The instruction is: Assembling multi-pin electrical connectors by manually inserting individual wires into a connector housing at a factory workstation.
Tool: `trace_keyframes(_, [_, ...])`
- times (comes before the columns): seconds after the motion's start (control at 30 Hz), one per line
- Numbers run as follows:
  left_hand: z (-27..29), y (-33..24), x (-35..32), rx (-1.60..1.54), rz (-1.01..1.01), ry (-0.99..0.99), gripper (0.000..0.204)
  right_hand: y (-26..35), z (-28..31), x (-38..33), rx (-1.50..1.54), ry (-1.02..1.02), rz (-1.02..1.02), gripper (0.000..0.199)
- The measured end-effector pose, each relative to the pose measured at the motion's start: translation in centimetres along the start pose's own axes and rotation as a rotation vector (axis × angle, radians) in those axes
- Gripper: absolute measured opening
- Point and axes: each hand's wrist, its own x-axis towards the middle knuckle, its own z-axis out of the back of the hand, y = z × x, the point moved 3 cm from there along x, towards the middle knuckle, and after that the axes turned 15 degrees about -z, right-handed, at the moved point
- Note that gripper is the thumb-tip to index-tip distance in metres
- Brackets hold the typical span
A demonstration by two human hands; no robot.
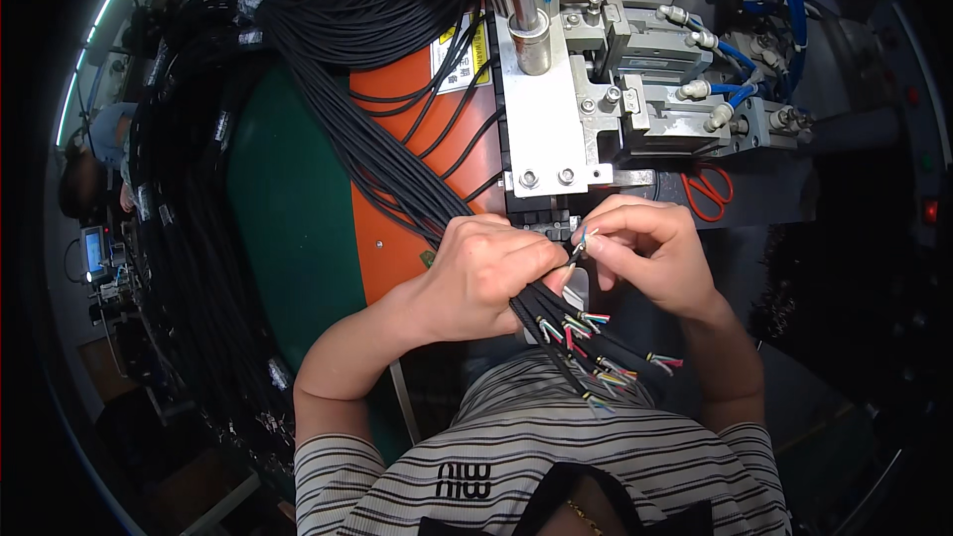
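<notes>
My left hand is closed around a thick bundle of black cables that runs up and left across the bench. The bundle's stripped ends, with thin coloured wires showing, fan out below my hand toward my chest. My right hand pinches the tip of one cable between thumb and fingers, right beside my left thumb. Both hands sit just below the slot of a grey metal machine.
The machine carries a steel post with a copper top, pneumatic fittings and blue hoses. Red-handled scissors lie to its right. An orange panel and green mat lie under the cables. More black cable bundles hang at the left.
</notes>
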Motion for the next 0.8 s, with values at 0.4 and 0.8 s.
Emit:
trace_keyframes(0.4, [0.7,0.7,0.1,-0.298,0.088,0.032,0.016,1.4,-0.1,-0.4,-0.205,0.015,0.14,0.012])
trace_keyframes(0.8, [-0.7,-1.3,-0.7,0.329,0.043,0.085,0.031,2.2,-1.7,-0.3,-1.1,-0.455,0.381,0.008])
